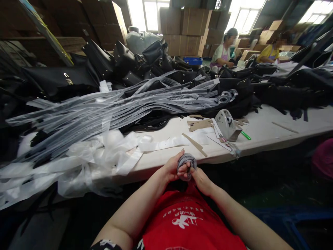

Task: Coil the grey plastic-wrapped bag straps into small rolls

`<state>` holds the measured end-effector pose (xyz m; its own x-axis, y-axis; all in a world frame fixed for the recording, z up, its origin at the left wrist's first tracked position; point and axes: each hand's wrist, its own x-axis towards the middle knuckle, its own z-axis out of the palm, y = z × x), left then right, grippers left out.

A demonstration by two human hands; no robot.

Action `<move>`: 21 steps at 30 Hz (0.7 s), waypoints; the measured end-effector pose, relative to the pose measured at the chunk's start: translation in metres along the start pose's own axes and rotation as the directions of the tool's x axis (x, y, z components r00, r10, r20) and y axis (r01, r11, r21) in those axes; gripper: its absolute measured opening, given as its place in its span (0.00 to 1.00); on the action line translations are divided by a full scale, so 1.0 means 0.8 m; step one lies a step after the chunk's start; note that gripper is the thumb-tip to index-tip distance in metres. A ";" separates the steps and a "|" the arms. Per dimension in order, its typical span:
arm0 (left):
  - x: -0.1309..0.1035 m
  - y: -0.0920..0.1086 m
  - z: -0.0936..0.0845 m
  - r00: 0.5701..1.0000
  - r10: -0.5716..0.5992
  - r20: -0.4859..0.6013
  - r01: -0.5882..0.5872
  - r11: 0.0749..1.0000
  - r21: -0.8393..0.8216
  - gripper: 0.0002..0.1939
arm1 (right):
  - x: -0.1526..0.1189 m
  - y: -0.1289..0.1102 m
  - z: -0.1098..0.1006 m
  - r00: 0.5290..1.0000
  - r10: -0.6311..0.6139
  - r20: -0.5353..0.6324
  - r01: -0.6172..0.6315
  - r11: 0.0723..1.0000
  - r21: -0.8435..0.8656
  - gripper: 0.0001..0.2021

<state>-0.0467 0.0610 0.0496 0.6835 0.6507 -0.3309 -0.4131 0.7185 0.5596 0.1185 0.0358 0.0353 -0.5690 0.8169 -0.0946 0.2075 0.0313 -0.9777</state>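
Close to my body, just off the table's front edge, both hands grip a coiled strap that looks grey, like the plastic-covered straps behind it. My left hand wraps the coil from the left side. From the right, my right hand presses its fingers against the coil's lower part. Beyond them lies a long pile of straps in clear film. Finished coils of the same kind rest at that pile's right end.
A grey tape dispenser and a green pen sit on the white table. Loose white film hangs over the front edge at left. Black bags are heaped behind. Two people work at the far right.
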 end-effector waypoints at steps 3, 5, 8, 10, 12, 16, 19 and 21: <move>0.005 -0.010 -0.002 0.983 0.123 -0.138 -0.124 0.992 0.003 0.35 | 0.008 0.002 0.008 0.992 0.039 -0.117 -0.035 0.999 0.036 0.27; 0.008 -0.014 -0.010 0.925 0.240 -0.294 -0.197 0.966 0.169 0.32 | 0.009 -0.002 -0.004 0.985 0.043 -0.170 -0.056 0.996 -0.073 0.24; 0.007 -0.013 -0.021 0.806 0.409 -0.427 -0.251 0.891 0.379 0.27 | 0.004 -0.017 -0.030 0.996 0.021 -0.085 -0.045 0.953 -0.301 0.20; 0.003 -0.012 -0.021 0.818 0.463 -0.341 -0.248 0.819 0.518 0.24 | -0.001 -0.026 -0.044 0.996 0.072 0.056 -0.041 0.901 -0.432 0.18; -0.001 -0.014 -0.014 0.876 0.459 -0.146 -0.222 0.653 0.724 0.22 | -0.003 -0.030 -0.050 0.973 0.163 0.162 -0.061 0.863 -0.502 0.17; 0.001 -0.025 0.001 0.877 0.478 -0.056 -0.206 0.478 0.854 0.19 | -0.005 -0.023 -0.050 0.981 0.141 0.132 -0.069 0.895 -0.440 0.17; 0.008 -0.031 0.001 0.796 0.559 -0.234 -0.182 0.589 0.788 0.22 | -0.005 -0.012 -0.050 0.989 0.111 0.092 -0.069 0.924 -0.377 0.19; 0.008 -0.031 -0.002 0.793 0.538 -0.286 -0.163 0.640 0.751 0.25 | -0.006 -0.007 -0.052 0.989 0.118 0.093 -0.079 0.936 -0.344 0.20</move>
<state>-0.0329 0.0481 0.0321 0.1481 0.9726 -0.1790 0.0760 0.1693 0.9826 0.1532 0.0561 0.0488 -0.6119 0.7578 -0.2263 0.5130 0.1626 -0.8428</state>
